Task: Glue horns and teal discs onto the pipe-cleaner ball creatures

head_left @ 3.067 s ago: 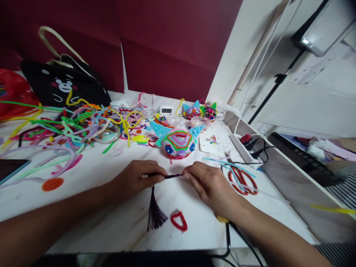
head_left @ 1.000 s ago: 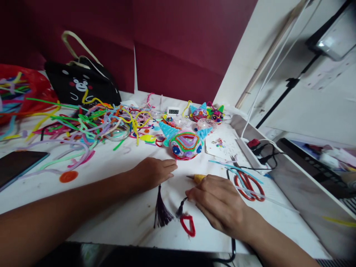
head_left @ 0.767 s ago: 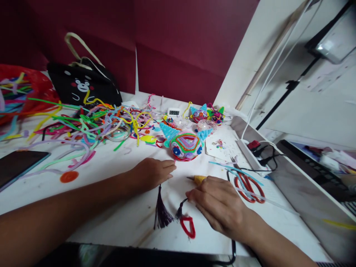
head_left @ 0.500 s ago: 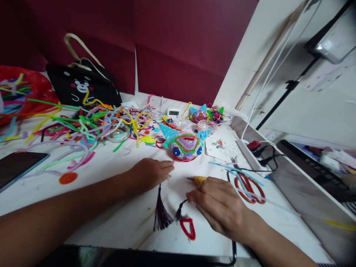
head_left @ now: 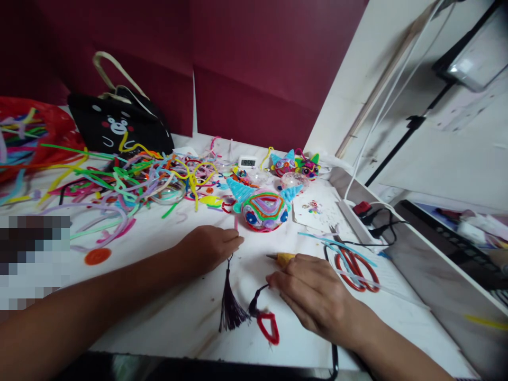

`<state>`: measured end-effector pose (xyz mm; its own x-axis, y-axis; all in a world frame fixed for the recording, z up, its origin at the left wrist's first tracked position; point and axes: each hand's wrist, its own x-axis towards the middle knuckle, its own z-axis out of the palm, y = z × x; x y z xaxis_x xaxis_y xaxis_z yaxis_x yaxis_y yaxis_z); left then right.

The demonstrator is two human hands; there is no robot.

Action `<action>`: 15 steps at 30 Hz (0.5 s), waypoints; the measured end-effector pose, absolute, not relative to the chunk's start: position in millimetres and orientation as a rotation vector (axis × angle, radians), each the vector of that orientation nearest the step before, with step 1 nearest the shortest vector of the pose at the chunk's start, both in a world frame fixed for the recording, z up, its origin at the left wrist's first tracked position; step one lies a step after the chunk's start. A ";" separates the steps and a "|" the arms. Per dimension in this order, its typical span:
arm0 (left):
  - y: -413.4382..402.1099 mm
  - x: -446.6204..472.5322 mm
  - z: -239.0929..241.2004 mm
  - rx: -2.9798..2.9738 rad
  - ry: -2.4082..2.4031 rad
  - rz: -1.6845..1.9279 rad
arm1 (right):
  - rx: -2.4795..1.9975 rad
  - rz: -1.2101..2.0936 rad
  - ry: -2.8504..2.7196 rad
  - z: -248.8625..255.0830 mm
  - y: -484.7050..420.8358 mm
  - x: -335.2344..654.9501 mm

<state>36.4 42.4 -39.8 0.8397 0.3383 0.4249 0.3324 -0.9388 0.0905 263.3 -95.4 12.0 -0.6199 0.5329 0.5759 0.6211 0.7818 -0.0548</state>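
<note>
My left hand (head_left: 216, 246) is closed in a pinch on a short pink pipe cleaner (head_left: 236, 222), whose end sticks up past the fingertips. Just below those fingers lies a dark purple tassel (head_left: 230, 307) with its cord loop reaching up to them. In my right hand (head_left: 313, 291) is a glue gun with a yellow front (head_left: 284, 258) and a metal tip pointing left. A second dark tassel (head_left: 256, 304) and a bent red pipe cleaner loop (head_left: 269, 329) lie near that hand. Beyond both hands sits a colourful pipe cleaner animal head (head_left: 265, 211) with blue ears.
Several loose pipe cleaners (head_left: 130, 180) are heaped at the left, before a black bag (head_left: 119, 124). Red-handled scissors (head_left: 357, 270) and a power strip (head_left: 363, 225) lie at the right. Behind stand a small clock (head_left: 248, 161) and two more animal heads (head_left: 282, 163).
The left fingers have shifted slightly left, and more of the pink pipe cleaner shows above them. The right hand with the glue gun has hardly moved.
</note>
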 end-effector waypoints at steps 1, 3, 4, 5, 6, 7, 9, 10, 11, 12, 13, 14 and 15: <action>37.7 37.4 -36.4 2.899 0.540 0.736 | -0.854 -0.213 -2.390 12.0 -95.1 262.7; 25.2 41.7 -26.2 2.598 0.554 0.821 | -0.838 -0.245 -2.402 12.6 -94.3 261.0; 18.1 44.6 -19.7 2.415 0.559 0.817 | -0.831 -0.262 -2.412 13.6 -93.7 259.8; 10.9 47.8 -12.6 2.217 0.551 0.787 | -0.827 -0.282 -2.422 15.2 -93.1 258.6; 4.0 51.0 -5.3 2.044 0.509 0.725 | -0.822 -0.303 -2.433 17.5 -92.5 257.3; -2.1 54.0 1.7 1.902 0.457 0.656 | -0.822 -0.324 -2.441 20.3 -91.9 256.1; -11.5 59.5 13.3 1.706 0.381 0.519 | -0.839 -0.369 -2.444 26.9 -91.0 254.3; -14.5 61.8 17.5 1.639 0.361 0.464 | -0.851 -0.386 -2.441 30.2 -90.6 253.7; -16.5 64.0 20.5 1.586 0.343 0.421 | -0.862 -0.396 -2.435 33.1 -90.4 253.6; -17.6 66.0 22.3 1.549 0.336 0.396 | -0.876 -0.407 -2.427 35.6 -90.3 253.8; -18.0 68.0 23.3 1.526 0.339 0.388 | -0.891 -0.423 -2.416 37.7 -90.2 254.4; -17.9 69.8 23.7 1.512 0.347 0.398 | -0.907 -0.441 -2.403 39.5 -90.1 255.3; -17.4 71.6 23.9 1.512 0.359 0.419 | -0.925 -0.459 -2.391 41.3 -90.1 256.6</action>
